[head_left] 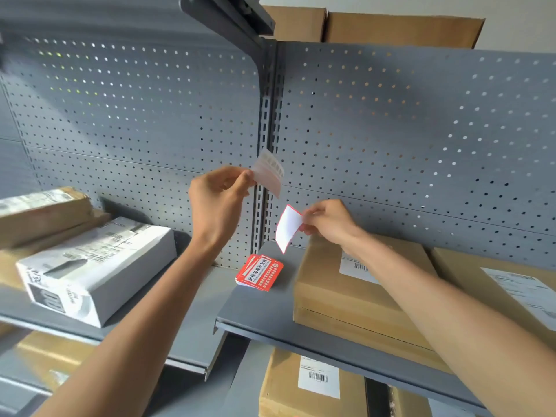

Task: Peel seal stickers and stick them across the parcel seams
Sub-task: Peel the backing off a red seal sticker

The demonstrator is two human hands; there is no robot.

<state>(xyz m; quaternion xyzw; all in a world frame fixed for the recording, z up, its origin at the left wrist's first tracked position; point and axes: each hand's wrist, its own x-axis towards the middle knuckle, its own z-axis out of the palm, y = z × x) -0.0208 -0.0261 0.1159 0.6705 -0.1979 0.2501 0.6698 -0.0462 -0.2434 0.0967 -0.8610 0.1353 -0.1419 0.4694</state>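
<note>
My left hand (218,195) pinches a pale, semi-transparent sheet (269,172) held up in front of the pegboard; whether it is the backing or the sticker I cannot tell. My right hand (326,219) pinches a white sheet with a red edge (288,227), its blank side toward me, held apart and lower than the other. Below them a small stack of red seal stickers (260,272) lies on the grey shelf (264,314). A brown cardboard parcel (346,299) with a barcode label sits on that shelf under my right forearm.
A grey pegboard (406,139) backs the shelves. On the left shelf lie a white printed box (96,266) and brown parcels (42,212). Another brown parcel (511,284) stands at far right; more labelled boxes (313,383) sit on the shelf below.
</note>
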